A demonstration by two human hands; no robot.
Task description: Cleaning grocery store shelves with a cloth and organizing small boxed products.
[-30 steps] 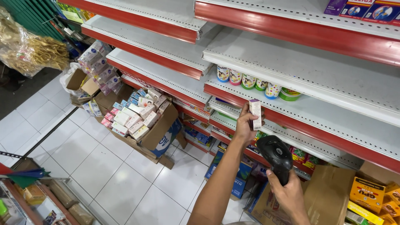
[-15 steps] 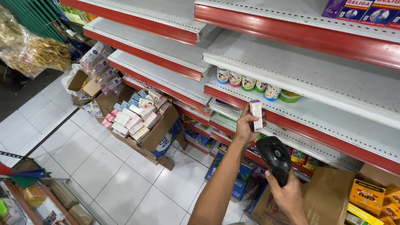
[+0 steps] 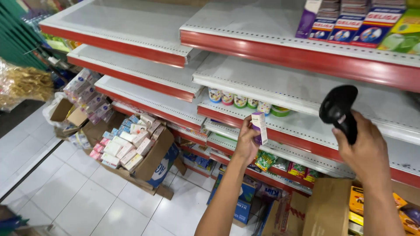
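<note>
Fingers of the left hand [image 3: 246,142] are wrapped around a small white and purple box [image 3: 259,127], gripping it upright by its lower half, out in front of the red edge of a shelf [image 3: 302,131]. Beyond it on that shelf stands a short row of little round tubs [image 3: 238,99] with green lids. Up and to the right, the right hand [image 3: 366,150] is clenched on the handle of a black handheld scanner [image 3: 337,109], its head tipped toward the box, well apart from it. Down on the white tiled floor [image 3: 57,192] to the left sits an open cardboard carton [image 3: 151,161] packed with small boxes, leaning against the lower shelves. Purple and blue packets [image 3: 345,22] line the top shelf.
</note>
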